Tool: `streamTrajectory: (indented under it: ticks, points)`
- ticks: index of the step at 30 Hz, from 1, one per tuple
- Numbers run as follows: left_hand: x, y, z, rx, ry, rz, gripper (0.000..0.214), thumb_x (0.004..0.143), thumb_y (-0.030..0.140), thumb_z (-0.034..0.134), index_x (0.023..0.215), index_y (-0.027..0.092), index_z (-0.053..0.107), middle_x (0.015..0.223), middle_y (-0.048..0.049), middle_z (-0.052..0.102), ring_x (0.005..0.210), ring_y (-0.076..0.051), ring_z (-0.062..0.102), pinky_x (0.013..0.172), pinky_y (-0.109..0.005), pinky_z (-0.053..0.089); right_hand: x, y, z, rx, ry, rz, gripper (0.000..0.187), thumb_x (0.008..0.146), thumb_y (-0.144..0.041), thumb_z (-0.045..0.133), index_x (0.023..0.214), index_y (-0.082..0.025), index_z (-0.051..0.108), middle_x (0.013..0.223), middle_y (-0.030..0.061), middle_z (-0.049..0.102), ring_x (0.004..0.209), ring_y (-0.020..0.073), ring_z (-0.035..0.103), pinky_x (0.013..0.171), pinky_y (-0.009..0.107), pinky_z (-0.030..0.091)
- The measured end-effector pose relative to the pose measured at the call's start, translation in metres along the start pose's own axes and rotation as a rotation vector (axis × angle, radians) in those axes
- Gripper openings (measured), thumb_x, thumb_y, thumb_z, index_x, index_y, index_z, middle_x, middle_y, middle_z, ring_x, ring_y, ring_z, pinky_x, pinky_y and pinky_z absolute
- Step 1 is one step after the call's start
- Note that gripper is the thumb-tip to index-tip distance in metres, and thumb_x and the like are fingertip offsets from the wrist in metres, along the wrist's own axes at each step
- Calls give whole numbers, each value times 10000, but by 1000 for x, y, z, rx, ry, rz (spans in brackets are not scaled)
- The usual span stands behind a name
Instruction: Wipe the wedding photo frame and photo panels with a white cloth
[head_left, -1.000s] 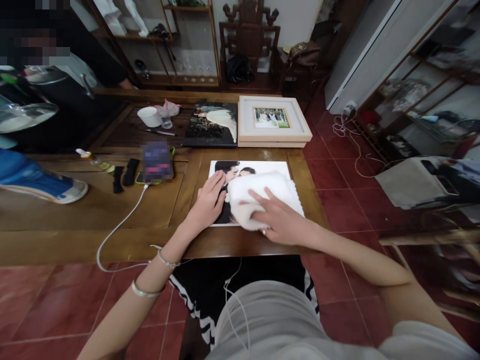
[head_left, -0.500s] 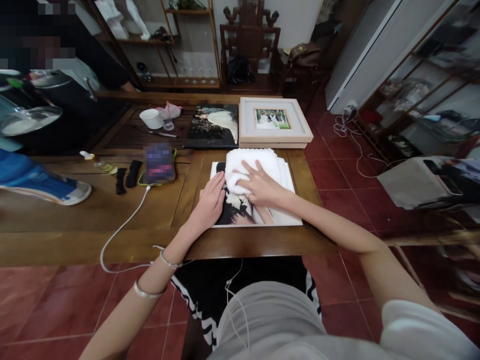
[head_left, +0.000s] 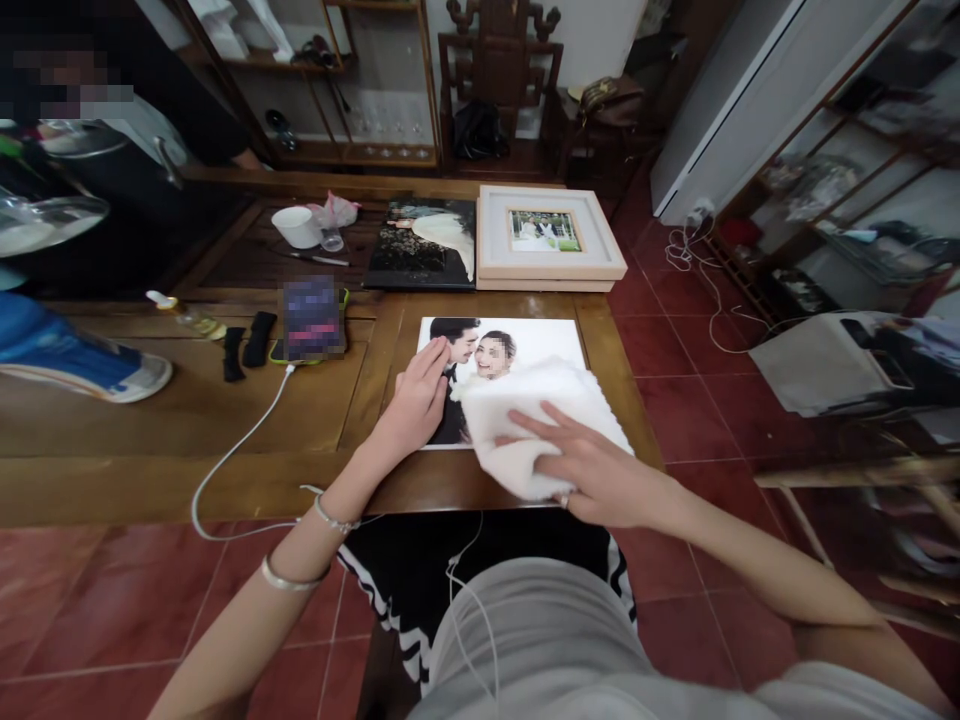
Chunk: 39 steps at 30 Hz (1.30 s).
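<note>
A white-backed photo panel [head_left: 536, 337] of two people lies on the wooden table in front of me. My left hand [head_left: 418, 400] rests flat along its left edge, fingers stretched out, steadying contact at the surface. A folded white towel [head_left: 517, 400] covers the panel's lower right part and hangs over its near and right edges. My right hand [head_left: 600, 470] has hold of the towel at its near side, with fingers spread over the cloth and part of them hidden in its folds.
Behind the panel lie a dark photo panel [head_left: 424, 245] and a stack of pale frames [head_left: 491, 235]. To the left are a phone [head_left: 311, 320] with a white cable [head_left: 225, 465], a dropper bottle [head_left: 187, 318], a blue pack [head_left: 82, 345] and a white cup [head_left: 296, 228]. Another person stands far left.
My right hand has swept the towel toward me and to the right, uncovering the panel's upper part. My left hand keeps nearly the same place on the left edge.
</note>
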<state>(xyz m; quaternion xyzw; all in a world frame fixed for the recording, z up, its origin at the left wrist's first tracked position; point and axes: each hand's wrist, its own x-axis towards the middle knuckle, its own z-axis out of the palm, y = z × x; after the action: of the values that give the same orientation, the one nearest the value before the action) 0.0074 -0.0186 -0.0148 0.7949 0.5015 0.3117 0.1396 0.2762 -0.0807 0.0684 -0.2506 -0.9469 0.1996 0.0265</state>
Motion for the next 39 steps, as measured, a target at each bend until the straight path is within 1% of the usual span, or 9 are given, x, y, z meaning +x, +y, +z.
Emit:
streamTrajectory:
  ticks: [4,8,12,17,25,28,31,35,39]
  points:
    - [0,1,0,-7,1,-5,468,982,241,306,1431,142,397,1507,-157,379,1418,-263,312,1150,-518,282,1,41,-9,-79,151,124,303,716,-32,479,956,-134,634,1472,196,430,1451,274,227,1189,540,183]
    - [1,0,1,-20,7,-14,468,975,235,317,1425,146,411,1495,-153,399,1409,-260,331,1150,-511,286,24,84,-24,-118,225,226,300,756,-42,475,1000,-140,619,1444,181,472,1426,323,288,1135,588,278]
    - [1,-1,1,-42,23,-25,465,973,245,325,1419,155,421,1493,-148,406,1405,-259,341,1144,-521,293,55,109,-35,-151,247,248,305,787,-27,441,1017,-130,613,1386,180,533,1420,330,300,1118,593,293]
    - [2,-1,2,-47,40,-31,457,967,249,336,1395,131,448,1475,-161,429,1399,-256,354,1141,-505,309,56,99,-23,-185,262,208,331,744,-28,488,1037,-109,618,1433,222,469,1439,336,248,1148,611,197]
    - [2,2,2,-45,42,-41,458,966,241,329,1394,128,450,1480,-159,424,1397,-257,354,1139,-506,311,-13,7,11,-84,126,86,377,618,-8,497,921,-152,671,1509,123,398,1470,332,103,1163,654,81]
    - [2,1,2,-40,38,-36,459,967,248,330,1397,144,449,1479,-155,424,1395,-262,356,1137,-517,308,-27,-6,14,-50,82,62,387,584,-3,477,880,-170,663,1515,90,391,1471,305,112,1180,625,81]
    - [2,-1,3,-26,34,-35,458,965,253,335,1400,167,449,1477,-145,427,1396,-261,353,1139,-520,300,-29,6,13,-42,139,65,356,609,-17,469,878,-171,644,1519,116,376,1466,272,162,1194,563,134]
    - [3,-2,4,-4,2,-39,469,964,247,322,1405,136,440,1487,-170,408,1401,-283,337,1131,-545,297,-21,46,3,-88,259,138,275,686,-49,489,900,-156,624,1520,191,342,1435,296,266,1178,562,182]
    - [3,-3,4,2,-5,-36,473,967,248,317,1408,125,433,1492,-174,399,1410,-280,321,1134,-540,290,2,88,-13,-150,306,250,284,775,-65,470,1008,-146,611,1455,208,447,1412,300,324,1144,582,258]
